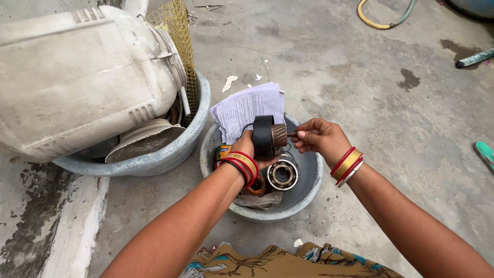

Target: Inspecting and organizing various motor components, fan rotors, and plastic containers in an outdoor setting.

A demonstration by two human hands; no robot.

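Left hand (248, 145) wrapped round black motor rotor (269, 136), held just above grey basin (309, 198). Right hand (318, 136) pinching rotor's shaft tip. Bearing (282, 174) inside basin; papers (247, 109) over its far rim.

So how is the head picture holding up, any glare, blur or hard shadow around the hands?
Head view: flat, even daylight, no hard shadows; both hands, left hand and right hand, sharp, as is the black motor part between them. No glare on the grey tub. Wide-angle bending shows at the edges, on the white drum.
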